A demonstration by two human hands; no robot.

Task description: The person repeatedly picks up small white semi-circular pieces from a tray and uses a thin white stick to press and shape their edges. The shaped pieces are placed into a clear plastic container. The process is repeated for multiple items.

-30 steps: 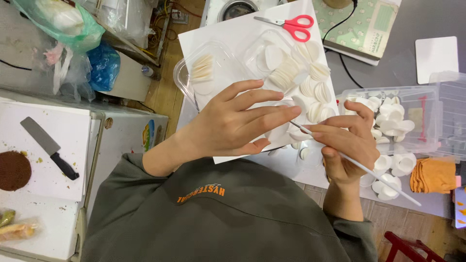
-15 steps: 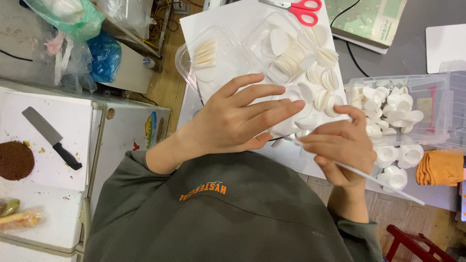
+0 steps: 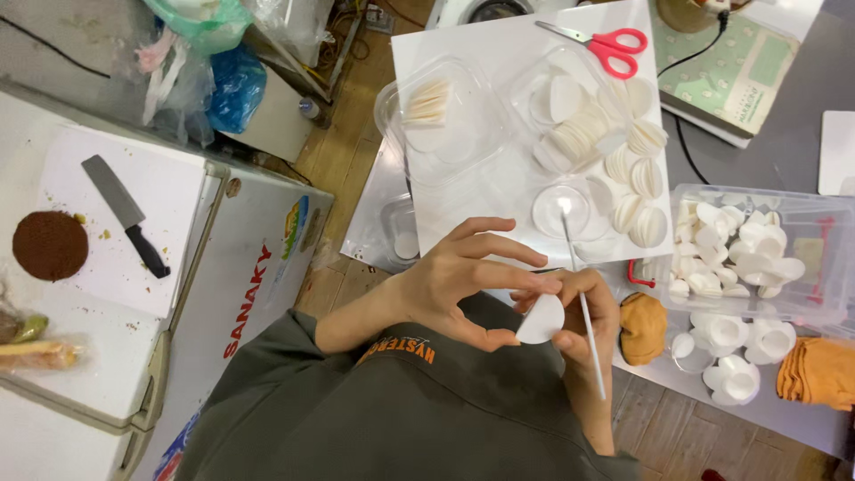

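Note:
My left hand pinches a small white round piece between thumb and fingertips, close to my chest. My right hand touches the same piece and grips a thin white stick. The stick's tip rests in a small clear round dish on a white board. Stacks of similar white pieces lie on the board beyond my hands.
A clear tray holds more white pieces, and red scissors lie at the board's far edge. At the right are a clear box of white cups and orange cloths. A knife lies on a chest freezer at left.
Both hands have drawn back from the board toward my body. My left hand, earlier spread flat over the pieces, now pinches one white piece, and the stick's tip points into the dish.

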